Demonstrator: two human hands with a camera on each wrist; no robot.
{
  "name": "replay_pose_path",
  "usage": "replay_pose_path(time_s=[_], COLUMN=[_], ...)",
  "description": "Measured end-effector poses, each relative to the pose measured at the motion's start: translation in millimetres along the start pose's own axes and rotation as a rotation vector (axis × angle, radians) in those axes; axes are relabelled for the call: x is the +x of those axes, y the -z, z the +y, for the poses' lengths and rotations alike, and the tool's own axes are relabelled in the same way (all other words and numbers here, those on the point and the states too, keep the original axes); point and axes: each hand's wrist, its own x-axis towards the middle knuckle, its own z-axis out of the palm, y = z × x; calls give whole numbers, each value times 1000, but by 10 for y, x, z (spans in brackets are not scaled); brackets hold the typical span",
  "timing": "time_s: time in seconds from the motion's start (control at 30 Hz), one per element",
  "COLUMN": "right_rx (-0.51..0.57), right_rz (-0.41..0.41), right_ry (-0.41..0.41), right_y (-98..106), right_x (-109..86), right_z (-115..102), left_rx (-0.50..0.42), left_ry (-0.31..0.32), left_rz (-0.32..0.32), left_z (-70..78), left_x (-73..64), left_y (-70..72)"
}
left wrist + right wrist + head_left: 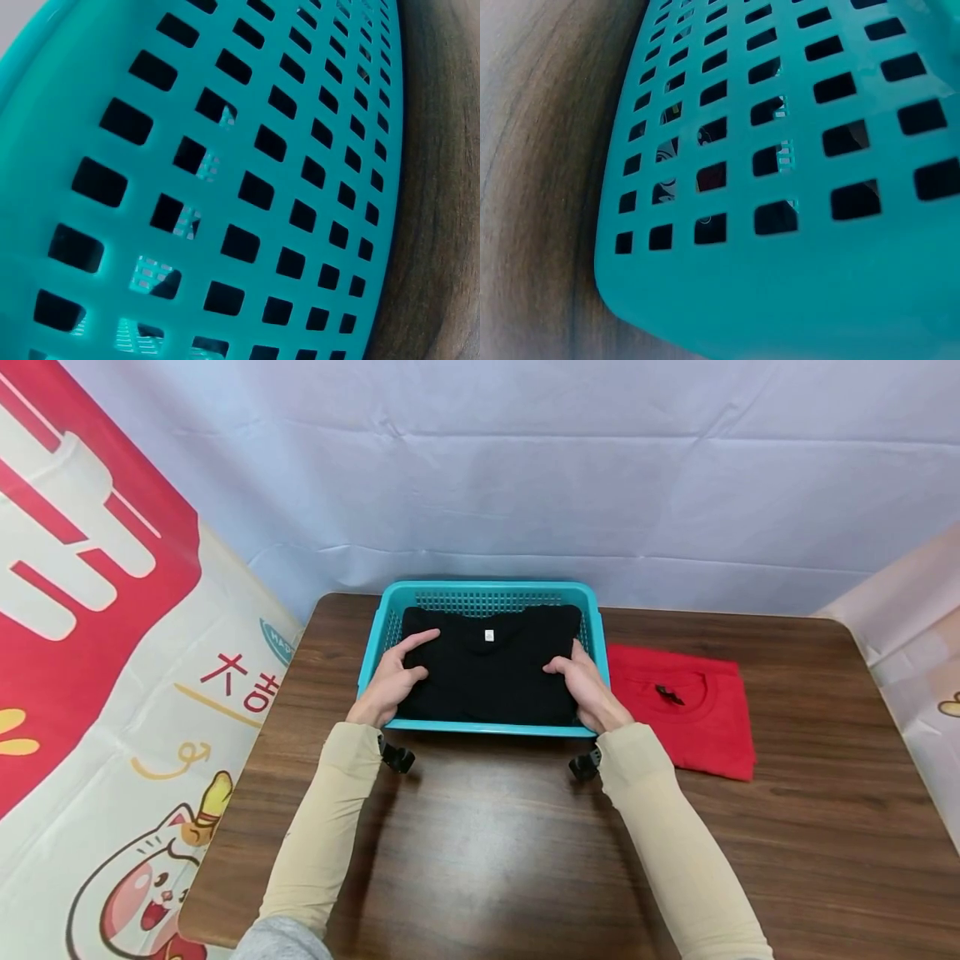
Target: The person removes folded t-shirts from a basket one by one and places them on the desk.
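Note:
A folded black T-shirt [487, 681] with a small white neck label lies in a turquoise plastic basket [487, 727]. My left hand [386, 685] holds the shirt's left side, thumb on top and index finger stretched over the cloth; its other fingers are hidden. At the opposite side my right hand [588, 689] grips the shirt with its thumb on top, the remaining fingers mostly out of sight. In the left wrist view only the basket's perforated wall [247, 187] shows. The right wrist view has the basket's wall [780, 255] too, with dark and patterned bits behind its holes.
A folded red T-shirt [697, 735] with a small black item at its collar lies right of the basket on the brown wooden table [825, 827]. Pale cloth [487, 502] hangs behind the table; a printed red-and-white sheet [112, 693] hangs at the left.

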Motion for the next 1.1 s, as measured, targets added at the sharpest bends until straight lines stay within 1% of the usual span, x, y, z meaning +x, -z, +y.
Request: replay_pose_path(time_s=[0.17,0.4,0.47,0.53,0.63,0.7,0.73,0.9,1.03,1.1], right_rx=[44,131,161,200,262,297,310,339,346,343], right_rz=[-4,-7,-9,-15,-30,-40,-45,-51,-56,-55], right_ry=[26,66,73,74,76,78,80,93,118,136], right_y=[-1,17,24,37,57,69,72,92,92,96], right_x=[10,12,12,7,-2,-7,-9,-27,-42,-43], right_z=[-6,-15,-16,-16,-19,-20,-22,-13,-15,-18], left_rx=[-25,-108,-145,-206,-279,-308,-307,-343,-421,-462], left_ry=[-5,-55,-68,-80,-114,-135,-147,-174,-202,-216], left_rz=[6,46,42,33,24,22,24,20,20,0], left_z=[-8,18,24,27,26,25,25,35,51,62], left_x=[22,8,0,-7,-6,-1,2,11,12,16], left_y=[17,40,46,52,62,67,70,68,80,86])
